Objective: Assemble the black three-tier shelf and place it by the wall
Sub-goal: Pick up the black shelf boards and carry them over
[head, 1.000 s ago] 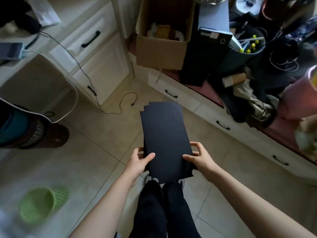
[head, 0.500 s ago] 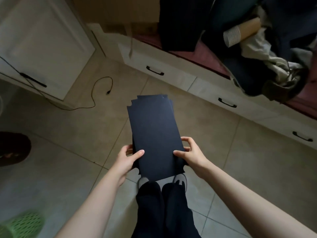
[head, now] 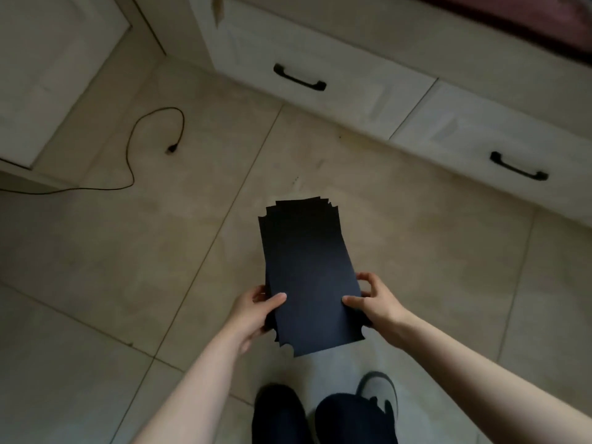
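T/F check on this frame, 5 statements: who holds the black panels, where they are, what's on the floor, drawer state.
1. Both hands hold the stack of black panels. True: the left hand and right hand grip its near end on either side.
2. The panels lie flat on the floor. False: they are held above the tile floor.
3. A black cable lies on the floor to the left. True.
4. The drawer with the black handle is pulled open. False: it looks closed.
5. Only one panel is held. False: offset edges at the far end show several.
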### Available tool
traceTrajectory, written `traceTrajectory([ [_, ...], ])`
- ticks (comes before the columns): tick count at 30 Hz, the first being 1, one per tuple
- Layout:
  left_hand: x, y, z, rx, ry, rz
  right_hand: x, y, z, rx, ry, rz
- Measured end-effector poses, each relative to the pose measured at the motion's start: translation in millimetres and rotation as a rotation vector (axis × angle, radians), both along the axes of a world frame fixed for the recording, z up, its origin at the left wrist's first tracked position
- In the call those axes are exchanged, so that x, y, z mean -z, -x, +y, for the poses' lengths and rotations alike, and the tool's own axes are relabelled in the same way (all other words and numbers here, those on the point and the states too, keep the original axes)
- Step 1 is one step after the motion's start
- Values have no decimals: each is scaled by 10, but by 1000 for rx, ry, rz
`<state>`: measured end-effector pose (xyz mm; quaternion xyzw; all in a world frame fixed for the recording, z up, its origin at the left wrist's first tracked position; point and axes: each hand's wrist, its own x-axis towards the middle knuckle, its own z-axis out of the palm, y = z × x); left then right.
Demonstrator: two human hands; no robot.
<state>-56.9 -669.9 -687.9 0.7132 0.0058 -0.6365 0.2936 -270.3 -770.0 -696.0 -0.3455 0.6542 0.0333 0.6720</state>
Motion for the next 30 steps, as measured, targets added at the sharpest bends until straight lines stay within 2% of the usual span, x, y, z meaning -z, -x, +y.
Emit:
traceTrajectory([
  [5,620,-163,-207,15,7,-39,642,-197,-228,-22,8,4],
  [11,1045,-218,-243,45,-4,-83,1052,-292,-370,-71,-13,25],
  [20,1363,-223,-155,42,-44,-108,1373,-305,-269,-90,-28,23],
  [30,1479,-97,-132,71,-70,-282,1471,-370,-231,-170,20,69],
])
